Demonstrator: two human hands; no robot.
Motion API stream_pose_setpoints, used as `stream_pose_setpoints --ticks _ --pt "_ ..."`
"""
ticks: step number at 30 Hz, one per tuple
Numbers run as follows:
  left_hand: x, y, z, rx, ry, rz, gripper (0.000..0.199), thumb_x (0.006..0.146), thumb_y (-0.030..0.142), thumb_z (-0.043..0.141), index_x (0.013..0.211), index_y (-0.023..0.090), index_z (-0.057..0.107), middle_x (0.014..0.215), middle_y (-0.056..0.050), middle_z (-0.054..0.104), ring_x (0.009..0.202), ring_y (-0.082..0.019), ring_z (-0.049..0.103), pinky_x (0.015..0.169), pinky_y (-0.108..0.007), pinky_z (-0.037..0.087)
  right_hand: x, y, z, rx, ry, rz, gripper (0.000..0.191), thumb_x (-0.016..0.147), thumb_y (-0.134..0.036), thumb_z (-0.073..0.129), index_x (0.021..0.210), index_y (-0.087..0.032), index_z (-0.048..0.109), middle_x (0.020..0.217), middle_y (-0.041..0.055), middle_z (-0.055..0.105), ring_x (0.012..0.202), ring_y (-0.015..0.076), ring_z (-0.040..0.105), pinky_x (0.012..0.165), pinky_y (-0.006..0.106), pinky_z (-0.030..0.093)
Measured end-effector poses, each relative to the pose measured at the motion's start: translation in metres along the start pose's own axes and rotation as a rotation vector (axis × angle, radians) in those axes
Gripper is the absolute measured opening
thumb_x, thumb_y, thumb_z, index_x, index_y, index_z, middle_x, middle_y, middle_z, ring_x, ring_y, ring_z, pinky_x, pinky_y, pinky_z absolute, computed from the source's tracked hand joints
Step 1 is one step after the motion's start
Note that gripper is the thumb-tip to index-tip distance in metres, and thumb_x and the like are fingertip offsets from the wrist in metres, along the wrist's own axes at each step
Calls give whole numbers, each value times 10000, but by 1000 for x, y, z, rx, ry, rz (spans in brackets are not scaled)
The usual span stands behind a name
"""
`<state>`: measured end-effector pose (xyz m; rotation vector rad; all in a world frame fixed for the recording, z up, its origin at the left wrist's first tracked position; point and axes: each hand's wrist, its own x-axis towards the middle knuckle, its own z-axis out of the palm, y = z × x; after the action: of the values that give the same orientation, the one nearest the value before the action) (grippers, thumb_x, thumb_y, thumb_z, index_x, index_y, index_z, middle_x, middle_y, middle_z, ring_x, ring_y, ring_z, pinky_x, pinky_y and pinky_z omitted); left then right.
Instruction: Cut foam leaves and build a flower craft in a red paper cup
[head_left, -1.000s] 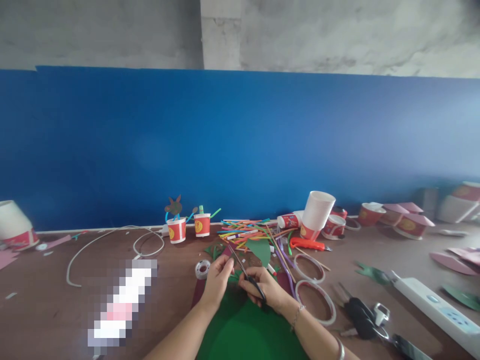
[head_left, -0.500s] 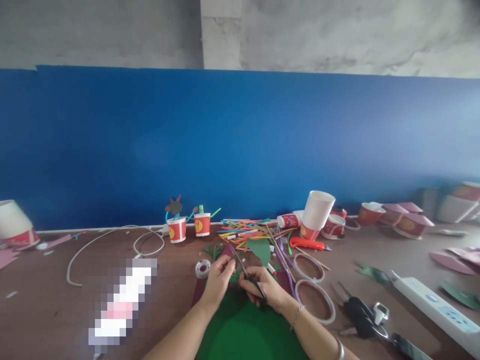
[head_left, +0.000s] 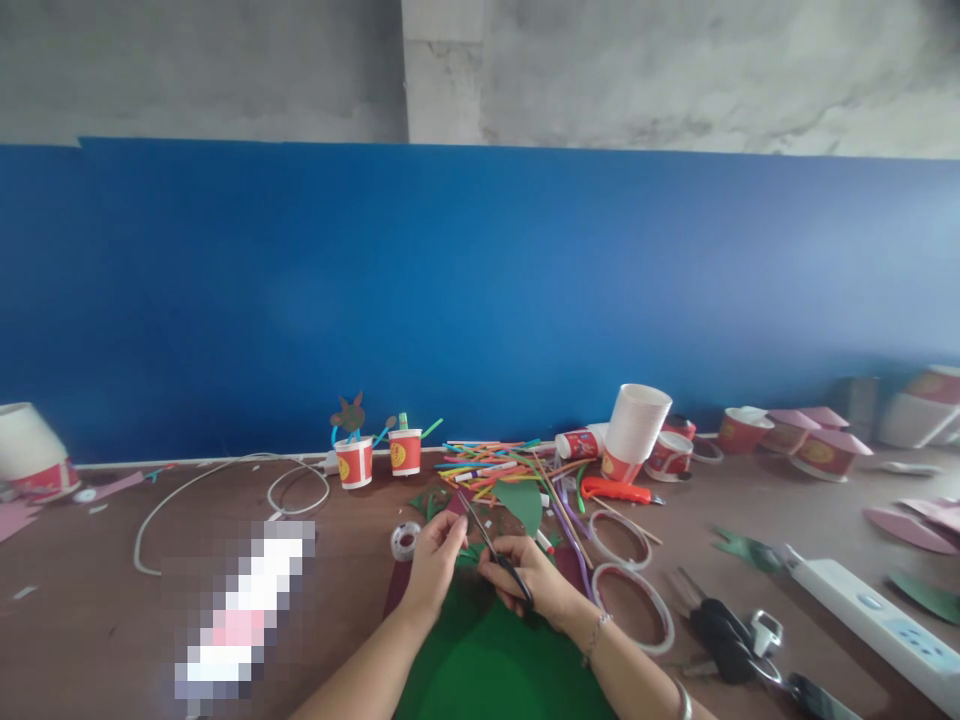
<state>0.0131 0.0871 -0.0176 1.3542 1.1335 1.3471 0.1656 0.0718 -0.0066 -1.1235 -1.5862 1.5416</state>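
My right hand (head_left: 517, 572) is closed around the dark handles of a pair of scissors (head_left: 480, 522), whose blades point up and to the left. Close to the blades, my left hand (head_left: 441, 552) has its thumb and fingers pinched together. Whatever lies in that pinch is too small to make out. Under my hands and forearms is a large sheet of green paper (head_left: 499, 660). Green paper scraps (head_left: 474, 552) lie between my hands, and a cut green paper piece (head_left: 521, 503) rests just beyond the scissors.
Coloured straws (head_left: 480, 462) are heaped behind my hands. A tape roll (head_left: 406, 541) sits left, larger tape rings (head_left: 632, 607) right. Decorated paper cups (head_left: 354, 462) and a stack of white cups (head_left: 636, 425) stand at the back. An orange cutter (head_left: 616, 489), keys (head_left: 724, 630) and a power strip (head_left: 874, 610) lie right.
My hands and the scissors stay almost in the same place. The whole view has shifted very slightly downward in the picture.
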Motion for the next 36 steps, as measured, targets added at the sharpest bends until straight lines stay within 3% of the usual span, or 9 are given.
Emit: stream_pose_setpoints --ticks 14,30,36 --pt "-2 3 1 -28 -168 17 302 803 389 489 599 167 493 572 31 463 576 -115 410 571 -235 321 0 1 -1 40 -3 1 298 674 -409 663 743 -142 553 414 -66 506 338 52 430 322 137 322" --pt "-1 1 0 -16 -63 11 356 799 447 482 567 180 443 551 35 429 565 -115 398 560 -232 312 -2 -5 0 6 2 10 311 679 -430 667 706 -144 548 370 -88 437 301 30 333 295 135 251" --pt "-1 0 0 8 -68 20 347 799 457 482 594 177 477 564 29 454 568 -119 410 559 -230 318 -1 -3 0 4 6 8 330 688 -460 645 714 -143 554 389 -76 461 317 41 380 306 138 285"
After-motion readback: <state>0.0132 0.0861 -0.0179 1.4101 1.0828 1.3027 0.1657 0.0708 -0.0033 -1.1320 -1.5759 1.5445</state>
